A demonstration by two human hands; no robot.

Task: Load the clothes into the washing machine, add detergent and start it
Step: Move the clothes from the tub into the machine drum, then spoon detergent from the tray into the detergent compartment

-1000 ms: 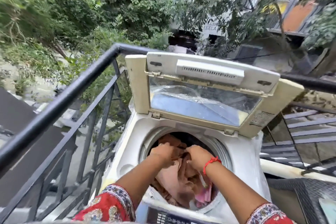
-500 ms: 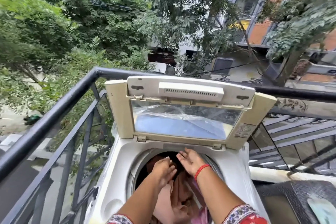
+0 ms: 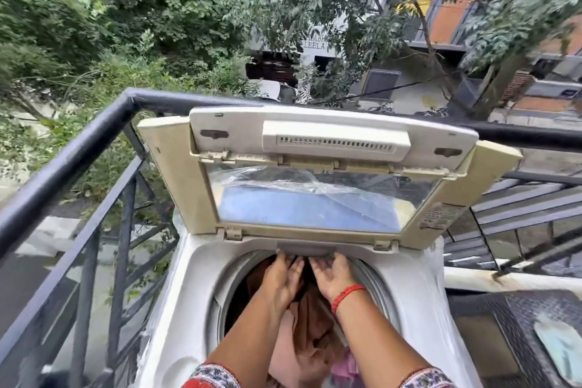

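Loading done — detergent step is judged in hand: left hand (image 3: 282,277) and right hand (image 3: 330,274), fingers spread and empty, are reaching the grey drawer (image 3: 305,249) at the drum's 12 o'clock above the clothes (image 3: 315,324); next, it must be pulled out.

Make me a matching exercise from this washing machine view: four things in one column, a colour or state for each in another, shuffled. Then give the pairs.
Things:
1. lid
2. wrist thread
3. railing
4. clothes

Colour or state:
A. black
B. lying in the drum
C. raised open
D. red

Pairs: 1-C, 2-D, 3-A, 4-B
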